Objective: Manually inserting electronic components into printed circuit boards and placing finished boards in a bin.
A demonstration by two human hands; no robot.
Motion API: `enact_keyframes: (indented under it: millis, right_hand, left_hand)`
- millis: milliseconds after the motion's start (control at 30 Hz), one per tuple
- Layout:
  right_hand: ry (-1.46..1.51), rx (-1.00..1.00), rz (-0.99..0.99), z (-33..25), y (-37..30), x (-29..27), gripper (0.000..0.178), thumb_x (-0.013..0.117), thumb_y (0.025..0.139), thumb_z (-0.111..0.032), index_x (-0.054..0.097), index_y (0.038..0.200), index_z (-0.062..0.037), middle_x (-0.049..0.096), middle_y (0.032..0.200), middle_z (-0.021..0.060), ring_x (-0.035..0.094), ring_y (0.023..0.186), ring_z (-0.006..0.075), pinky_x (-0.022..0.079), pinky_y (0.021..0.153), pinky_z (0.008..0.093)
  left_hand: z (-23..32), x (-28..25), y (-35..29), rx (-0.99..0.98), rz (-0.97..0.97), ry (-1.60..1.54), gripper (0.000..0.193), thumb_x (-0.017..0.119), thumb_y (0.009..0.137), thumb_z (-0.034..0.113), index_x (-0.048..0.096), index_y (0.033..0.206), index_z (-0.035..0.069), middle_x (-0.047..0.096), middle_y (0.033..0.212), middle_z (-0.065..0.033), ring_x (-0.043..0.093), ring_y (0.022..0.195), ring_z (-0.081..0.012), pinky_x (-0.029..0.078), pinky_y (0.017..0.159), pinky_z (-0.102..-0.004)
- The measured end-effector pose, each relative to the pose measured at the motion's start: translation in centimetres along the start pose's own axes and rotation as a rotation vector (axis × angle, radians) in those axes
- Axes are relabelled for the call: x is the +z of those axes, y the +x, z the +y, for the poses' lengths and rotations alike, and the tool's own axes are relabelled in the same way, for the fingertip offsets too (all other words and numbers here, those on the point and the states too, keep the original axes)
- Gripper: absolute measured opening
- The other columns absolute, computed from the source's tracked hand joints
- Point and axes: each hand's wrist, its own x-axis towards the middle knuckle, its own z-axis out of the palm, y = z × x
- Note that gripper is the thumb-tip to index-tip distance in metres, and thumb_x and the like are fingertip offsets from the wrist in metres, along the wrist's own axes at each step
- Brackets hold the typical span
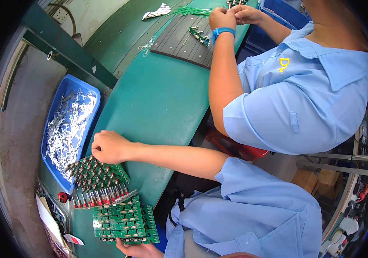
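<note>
Two hands at a cluster of green circuit boards, beside a blue tray

Right hand (pixel 111 147), one: fingers curled together into the palm, just beside the long side of the blue tray (pixel 92 118). Whether a small piece is pinched inside cannot be told. Directly beneath and next to these fingers: the upright-part boards (pixel 98 174), green, set with many metal-and-red parts, their far corner at the tray's rim.

Left hand (pixel 140 250), one, partly cut off: well apart from the tray. One fingertip meets the near edge of the flat board panel (pixel 119 223); the remaining fingers are hidden, so their grip cannot be told. The panel lies past the tray's near end, ahead of that fingertip.

Metal cylinders (pixel 106 196), one row, red at the base: between the two board groups, near the tray's end.

Red round piece (pixel 62 197), one: just past the tray's near end.

Silvery metal pieces (pixel 70 129), a heap: inside the tray.

Green bench (pixel 158 99): under the boards, running along the tray.

Well apart from the tray, toward the bench's far end: dark slatted board (pixel 173 41), one, bearing a small circuit board (pixel 199 36); green strips (pixel 192 11), a bundle; a co-worker's two hands (pixel 222 19), brought together.
</note>
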Motion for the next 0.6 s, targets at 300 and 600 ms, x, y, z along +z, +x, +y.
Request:
enact_keyframes:
  millis: [300, 600]
  right_hand:
    - [-0.104, -0.046, 0.107, -1.3, -1.4, 0.2, 0.034, 0.066, 0.092, -0.033, 0.075, 0.109, -0.005, 0.068, 0.106, 0.011, 0.065, 0.093, 0.0315, 0.052, 0.086, 0.043]
    - [-0.344, -0.125, 0.103, -0.5, -1.6, 0.5, 0.039, 0.067, 0.093, -0.039, 0.073, 0.114, -0.0064, 0.065, 0.114, 0.0129, 0.059, 0.109, 0.0314, 0.045, 0.1, 0.0453]
  left_hand:
    - [-0.3, -1.2, 0.7, -0.008, -0.006, -0.012, 0.047, 0.052, 0.098, 0.035, 0.065, 0.134, 0.008, 0.074, 0.126, -0.0088, 0.073, 0.106, -0.0217, 0.06, 0.087, -0.0378]
    - [-0.6, -1.5, 0.7, -0.027, -0.026, -0.052, 0.046, 0.054, 0.098, 0.034, 0.065, 0.134, 0.008, 0.074, 0.124, -0.0086, 0.074, 0.104, -0.0221, 0.061, 0.087, -0.0376]
